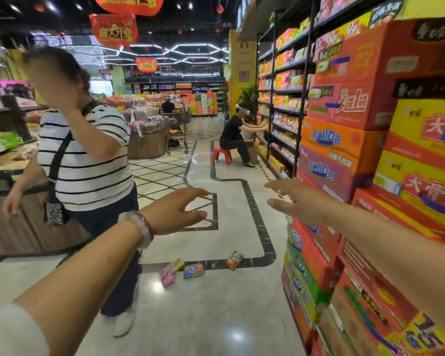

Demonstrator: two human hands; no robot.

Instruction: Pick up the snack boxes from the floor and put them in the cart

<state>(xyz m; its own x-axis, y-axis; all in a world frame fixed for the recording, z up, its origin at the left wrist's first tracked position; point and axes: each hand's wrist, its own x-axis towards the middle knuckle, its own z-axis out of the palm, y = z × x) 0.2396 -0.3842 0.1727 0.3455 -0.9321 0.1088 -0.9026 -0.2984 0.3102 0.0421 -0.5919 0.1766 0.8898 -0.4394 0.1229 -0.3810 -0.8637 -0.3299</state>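
Several small snack boxes lie on the shiny floor ahead of me: a pink one (167, 276), a yellow-green one (178, 265) just behind it, a blue-green one (193, 270) and a red-green one (234, 260) farther right. My left hand (176, 211) is stretched forward in the air, fingers straight and spread, holding nothing; a bead bracelet sits on its wrist. My right hand (297, 199) reaches forward too, fingers extended and empty, beside the stacked cartons. Both hands are well above the boxes. No cart stands near me.
A person in a striped shirt (88, 160) stands close on my left, next to the boxes. A tall stack of cartons (357, 150) fills the right side. Farther off, a person sits on a red stool (221, 155) by the shelves, and a trolley (177, 134) stands beyond.
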